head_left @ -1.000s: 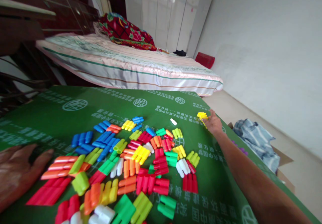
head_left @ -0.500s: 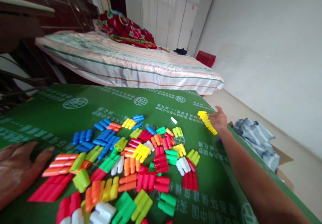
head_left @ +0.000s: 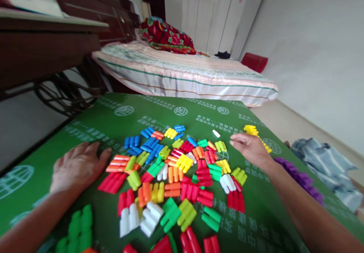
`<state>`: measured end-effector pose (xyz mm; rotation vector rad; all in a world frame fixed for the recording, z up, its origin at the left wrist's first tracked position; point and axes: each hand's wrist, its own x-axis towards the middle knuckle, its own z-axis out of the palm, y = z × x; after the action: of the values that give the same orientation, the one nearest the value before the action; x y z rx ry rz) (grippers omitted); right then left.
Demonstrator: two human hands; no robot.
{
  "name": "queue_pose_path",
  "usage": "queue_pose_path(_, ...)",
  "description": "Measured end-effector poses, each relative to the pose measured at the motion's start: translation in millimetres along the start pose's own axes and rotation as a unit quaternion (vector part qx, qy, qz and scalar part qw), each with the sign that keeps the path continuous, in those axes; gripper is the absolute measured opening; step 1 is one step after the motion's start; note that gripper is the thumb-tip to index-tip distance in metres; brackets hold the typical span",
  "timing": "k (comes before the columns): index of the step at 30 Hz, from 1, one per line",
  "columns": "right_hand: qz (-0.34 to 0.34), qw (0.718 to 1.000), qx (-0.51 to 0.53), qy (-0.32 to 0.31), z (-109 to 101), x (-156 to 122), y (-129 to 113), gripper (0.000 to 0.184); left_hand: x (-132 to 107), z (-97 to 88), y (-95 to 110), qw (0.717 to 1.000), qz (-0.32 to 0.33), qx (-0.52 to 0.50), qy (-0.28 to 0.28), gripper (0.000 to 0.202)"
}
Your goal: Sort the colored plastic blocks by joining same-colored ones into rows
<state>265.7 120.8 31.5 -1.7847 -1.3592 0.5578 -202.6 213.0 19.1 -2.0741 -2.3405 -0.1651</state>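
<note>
A heap of coloured plastic building pieces (head_left: 182,173) lies spread over the green printed table cover (head_left: 159,109). My left hand (head_left: 78,166) rests flat on the cover, fingers apart, just left of an orange and red piece (head_left: 116,169). Over the right side of the heap, my right hand (head_left: 250,149) hovers with fingers loosely stretched and nothing in it. A joined row of yellow pieces (head_left: 254,133) lies just behind it near the table's right edge. A purple row (head_left: 298,177) lies along that edge by my forearm.
A single white piece (head_left: 216,133) lies alone beyond the heap. A bed (head_left: 184,71) with a red patterned quilt (head_left: 165,37) stands behind the table. Dark wooden furniture (head_left: 57,37) is at the left. Blue striped cloth (head_left: 327,166) lies on the floor at the right.
My right hand let go of the yellow row at the right edge and drew back toward the heap. The camera swung left and down, so my left hand shows more fully.
</note>
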Motion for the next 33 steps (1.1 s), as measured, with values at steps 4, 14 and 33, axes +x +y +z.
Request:
queue_pose_path(4, -0.062, 0.991, -0.036, -0.116, 32.7, -16.2, -25.4, 0.022, -6.9, -3.1, 6.7, 1.0, -0.007, 0.01, -0.008, 0.076)
queue_pose_path(14, -0.291, 0.886, -0.319, -0.166, 120.0, 19.5, -126.0, 0.023, -14.6, -8.4, 12.1, 1.0, -0.001, -0.005, -0.002, 0.069)
queue_pose_path(33, -0.264, 0.943, -0.142, -0.142, 82.7, 9.7, -102.2, 0.039, -13.7, -1.4, 8.0, 1.0, 0.003, -0.02, 0.023, 0.071)
